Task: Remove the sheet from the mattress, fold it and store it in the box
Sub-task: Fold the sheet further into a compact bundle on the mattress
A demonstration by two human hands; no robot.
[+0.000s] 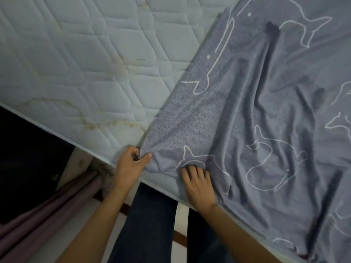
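Legs: nearest to me, dark trousers [152,224], standing right up against the near edge of the bed
Floor: I see a pale strip of floor [181,215] between the legs, with a brown band crossing it
Lower left: mauve cloth [47,215] hangs in long folds just beside the mattress edge; the space behind it is too dark for me to read
Left hand: left hand [130,168] is at the near mattress edge, with thumb and curled fingers pinching the sheet's corner
Right hand: right hand [199,186] is palm down on the sheet, just beside the left hand; its fingers are bent and dug into a raised fold, and I read that as a grip on the cloth
Sheet: grey-blue sheet [266,111] with white outline drawings of sea animals covers the right part of the mattress; it is rumpled, with long creases running away from the two hands; its left edge runs diagonally from the pinched corner to the far top of my view, where a band shows the paler, textured underside turned up
Mattress: pale quilted mattress [85,63] lies bare on the left, yellowish stains showing near its middle and along the near edge
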